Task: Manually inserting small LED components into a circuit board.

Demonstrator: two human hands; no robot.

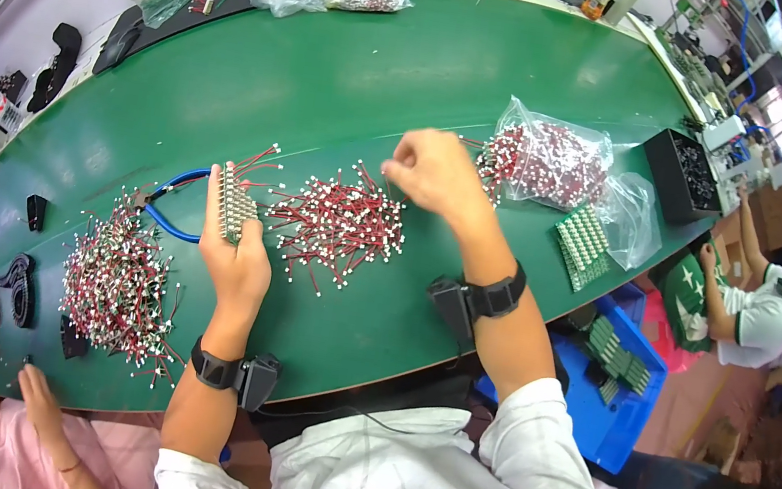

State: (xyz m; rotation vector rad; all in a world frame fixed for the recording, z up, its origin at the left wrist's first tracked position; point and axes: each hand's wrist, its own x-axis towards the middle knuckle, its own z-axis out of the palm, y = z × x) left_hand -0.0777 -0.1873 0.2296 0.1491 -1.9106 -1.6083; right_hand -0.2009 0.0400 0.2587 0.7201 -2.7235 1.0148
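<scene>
white shirt (407, 475) nearest, left fingers (213, 203) clamp a studded board (234, 209), right fingers (409, 153) curl together.

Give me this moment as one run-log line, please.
left hand: holding studded board | right hand: fingers curled near red-wire pile, contents unclear | blue-handled tool: on green table, near left hand

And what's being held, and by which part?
Left hand: studded panel, fingers along its left side, thumb at lower right. Right hand: can't tell whether it holds anything.
</scene>
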